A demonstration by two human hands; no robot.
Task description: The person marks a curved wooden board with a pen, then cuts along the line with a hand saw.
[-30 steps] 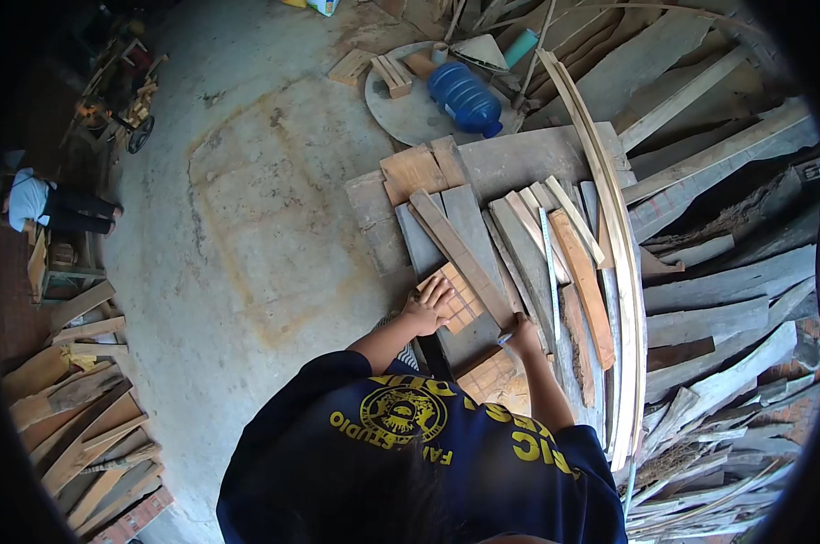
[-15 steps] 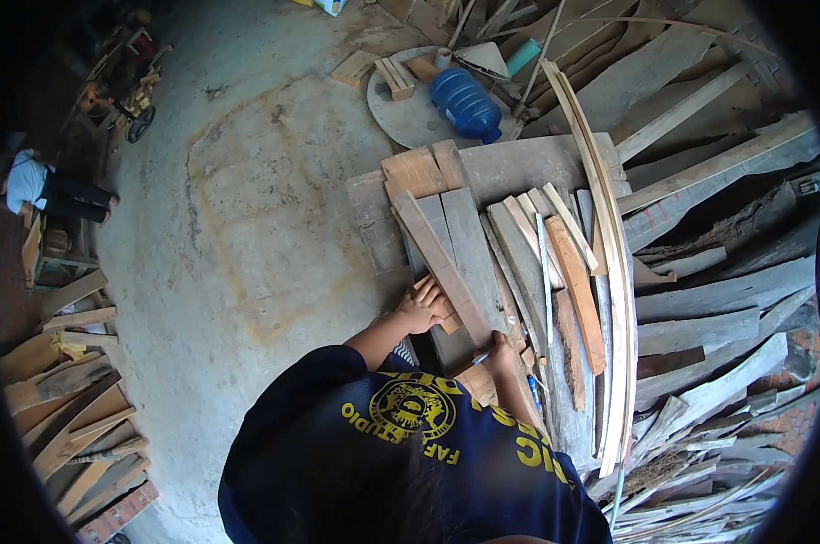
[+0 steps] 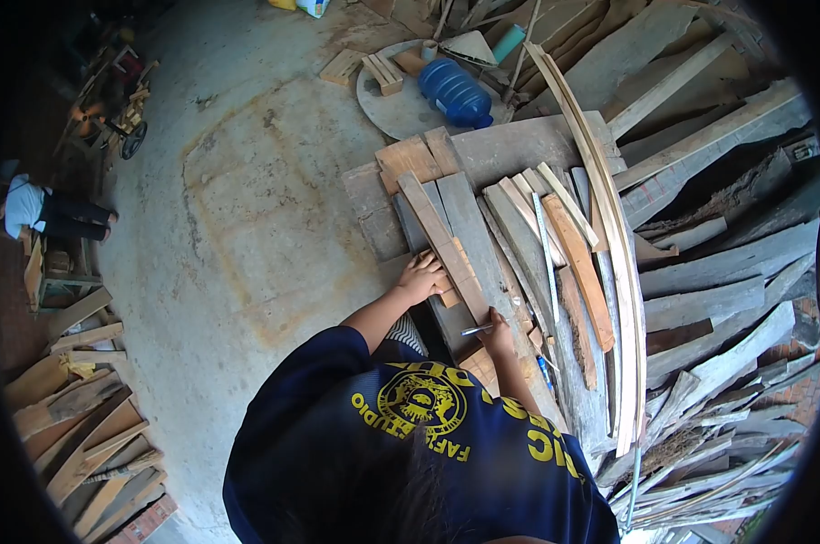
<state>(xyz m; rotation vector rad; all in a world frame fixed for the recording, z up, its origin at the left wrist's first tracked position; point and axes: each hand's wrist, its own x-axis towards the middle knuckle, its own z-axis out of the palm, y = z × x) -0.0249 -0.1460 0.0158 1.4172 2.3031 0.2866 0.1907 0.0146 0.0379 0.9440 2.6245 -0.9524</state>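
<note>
Slid leftward since a second ago, the wooden strip [image 3: 443,247] now crosses over the block [image 3: 449,297], which had shown beside it; both lie near mid-frame. Concrete floor [image 3: 256,181] fills the left centre of the frame, and a heap of grey slabs [image 3: 736,254] takes up the right side. Across the bottom centre spreads the wearer's navy shirt [image 3: 337,462], lettered in yellow. Grey boards [image 3: 464,213] lie beneath the strip, just right of centre. At the left edge another person [image 3: 27,207] in a pale top appears small. Near the top centre a blue water jug [image 3: 455,92] lies on its side. Right of centre is an orange-brown plank [image 3: 579,272], apart from the strip. The strip slants down to the right, orange patches of the block showing on both sides. Its left edge is beside the left hand [image 3: 422,276], bent over the block's left part; whether those fingers grip or only press, I cannot tell. The right hand [image 3: 498,333], at the strip's lower end, is closed around a slim pen [image 3: 475,330] that points left.
</note>
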